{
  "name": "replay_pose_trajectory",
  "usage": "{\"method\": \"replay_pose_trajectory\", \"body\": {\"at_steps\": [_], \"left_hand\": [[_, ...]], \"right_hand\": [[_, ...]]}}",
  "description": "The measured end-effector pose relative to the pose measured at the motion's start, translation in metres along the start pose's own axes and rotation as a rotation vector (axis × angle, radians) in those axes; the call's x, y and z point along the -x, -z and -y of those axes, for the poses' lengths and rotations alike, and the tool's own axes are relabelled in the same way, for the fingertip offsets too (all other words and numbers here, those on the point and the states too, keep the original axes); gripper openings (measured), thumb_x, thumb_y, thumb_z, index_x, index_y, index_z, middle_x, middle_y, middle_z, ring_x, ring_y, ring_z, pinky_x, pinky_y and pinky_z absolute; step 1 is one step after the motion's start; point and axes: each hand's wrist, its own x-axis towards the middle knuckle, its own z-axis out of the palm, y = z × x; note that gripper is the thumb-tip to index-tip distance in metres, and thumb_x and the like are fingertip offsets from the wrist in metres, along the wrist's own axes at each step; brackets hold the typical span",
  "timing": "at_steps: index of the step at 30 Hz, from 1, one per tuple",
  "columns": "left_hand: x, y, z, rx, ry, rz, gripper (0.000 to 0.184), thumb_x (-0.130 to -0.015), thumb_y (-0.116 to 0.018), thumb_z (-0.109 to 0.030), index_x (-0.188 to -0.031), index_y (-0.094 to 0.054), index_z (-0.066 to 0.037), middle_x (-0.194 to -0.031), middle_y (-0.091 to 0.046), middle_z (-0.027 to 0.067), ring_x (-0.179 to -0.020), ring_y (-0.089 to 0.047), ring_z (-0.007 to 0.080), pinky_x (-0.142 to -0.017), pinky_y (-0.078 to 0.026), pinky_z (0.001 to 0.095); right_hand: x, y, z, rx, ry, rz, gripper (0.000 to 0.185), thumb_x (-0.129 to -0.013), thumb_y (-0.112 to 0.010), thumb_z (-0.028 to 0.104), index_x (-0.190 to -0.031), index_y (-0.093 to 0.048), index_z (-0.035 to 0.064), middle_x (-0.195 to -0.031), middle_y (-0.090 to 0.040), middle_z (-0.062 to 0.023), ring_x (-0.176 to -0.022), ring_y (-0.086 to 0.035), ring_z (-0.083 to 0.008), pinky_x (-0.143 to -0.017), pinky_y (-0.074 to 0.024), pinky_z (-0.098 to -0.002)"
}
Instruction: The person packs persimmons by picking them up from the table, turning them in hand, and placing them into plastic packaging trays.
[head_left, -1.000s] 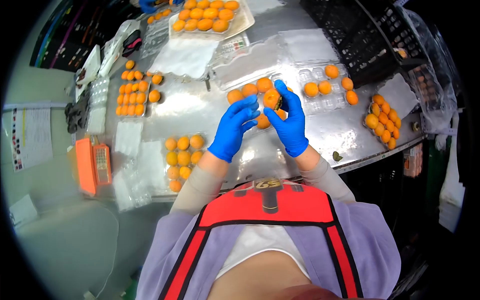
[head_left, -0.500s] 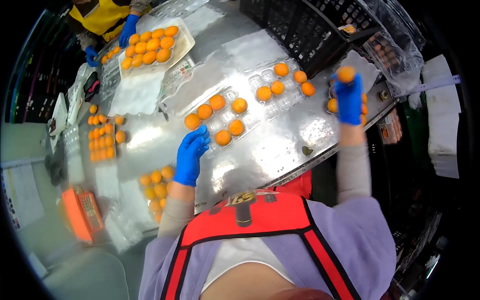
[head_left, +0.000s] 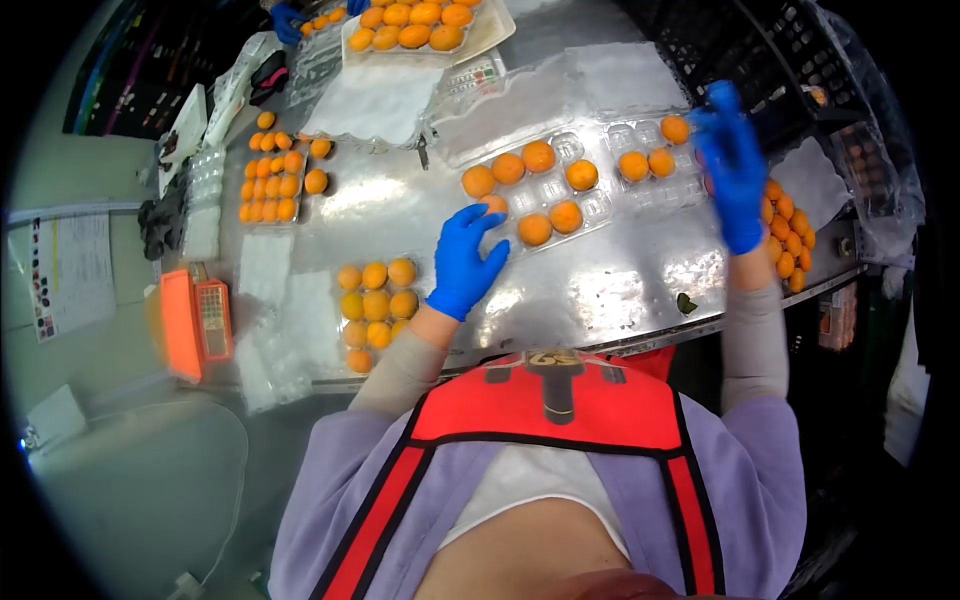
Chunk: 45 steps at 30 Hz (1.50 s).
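My left hand (head_left: 465, 262), in a blue glove, has its fingers apart. Its fingertips reach an orange-coloured round fruit (head_left: 492, 204) in a clear plastic tray (head_left: 552, 190), where several more fruits sit in cups. My right hand (head_left: 735, 165), gloved too, is smeared by motion above the right end of a second clear tray (head_left: 640, 190). Fruits (head_left: 633, 165) occupy some of that tray's cups. Whether the right hand holds anything is hidden by the blur. Right of its wrist lies a cluster of fruits (head_left: 788, 238).
Filled trays of fruit stand at left (head_left: 270, 187) and front left (head_left: 376, 304). A white tray (head_left: 490, 40) bears fruit at the back, near a co-worker's gloved hand (head_left: 288, 24). A black crate (head_left: 740, 60) stands back right; an orange device (head_left: 183, 325) front left.
The view has shifted, moving the table contents rightward. My left fingers have spread, and a fruit now shows beside them. My right hand has moved left from the fruit cluster to over the second tray.
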Motion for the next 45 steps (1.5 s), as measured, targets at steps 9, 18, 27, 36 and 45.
{"method": "replay_pose_trajectory", "body": {"at_steps": [9, 18, 27, 36, 45], "left_hand": [[-0.03, -0.038, -0.008, -0.321, -0.185, 0.185, 0.051, -0.062, -0.073, -0.031, -0.107, -0.062, -0.01, -0.134, -0.04, 0.0155, -0.121, -0.036, 0.0396, -0.098, -0.033, 0.0463], [-0.042, -0.017, -0.008, 0.125, -0.1, 0.244, 0.057, -0.061, -0.077, -0.03, -0.112, -0.059, -0.013, -0.137, -0.037, 0.0123, -0.129, -0.028, 0.0369, -0.105, -0.025, 0.045], [-0.059, 0.021, -0.049, 0.785, 0.014, 0.196, 0.068, -0.061, -0.08, -0.018, -0.122, -0.052, -0.012, -0.142, -0.031, 0.0113, -0.134, -0.024, 0.0262, -0.108, -0.021, 0.0393], [-0.057, 0.022, -0.053, 0.914, 0.047, 0.264, 0.082, -0.065, -0.079, -0.022, -0.134, -0.037, -0.011, -0.142, -0.03, 0.0109, -0.132, -0.027, 0.0265, -0.107, -0.025, 0.0407], [-0.065, 0.028, -0.068, 1.363, 0.332, 0.481, 0.089, -0.068, -0.076, -0.031, -0.139, -0.028, -0.009, -0.136, -0.038, 0.0083, -0.124, -0.04, 0.0246, -0.099, -0.039, 0.037]], "right_hand": [[0.1, -0.084, -0.067, -0.184, -0.29, 0.015, 0.05, -0.084, -0.056, 0.002, -0.132, -0.043, 0.0046, -0.101, -0.06, -0.0027, -0.089, -0.054, -0.0072, -0.079, -0.043, -0.0212], [0.114, -0.088, -0.063, -0.348, -0.513, 0.117, 0.046, -0.088, -0.054, 0.01, -0.131, -0.043, 0.0032, -0.108, -0.058, -0.0069, -0.093, -0.054, -0.0111, -0.084, -0.0429, -0.024], [0.071, -0.119, 0.008, -0.611, -0.441, 0.249, 0.059, -0.084, -0.059, 0.007, -0.137, -0.033, 0.0046, -0.117, -0.052, -0.009, -0.103, -0.053, -0.0161, -0.089, -0.0429, -0.0293], [0.069, -0.13, 0.014, -0.291, -0.16, 0.147, 0.072, -0.076, -0.066, 0.005, -0.138, -0.03, 0.0044, -0.12, -0.051, -0.0096, -0.106, -0.053, -0.0184, -0.09, -0.042, -0.031], [0.072, -0.125, 0.008, 0.185, 0.267, 0.098, 0.067, -0.068, -0.07, 0.0, -0.128, -0.041, 0.0022, -0.125, -0.05, -0.0139, -0.115, -0.049, -0.0287, -0.095, -0.0388, -0.0375]]}}
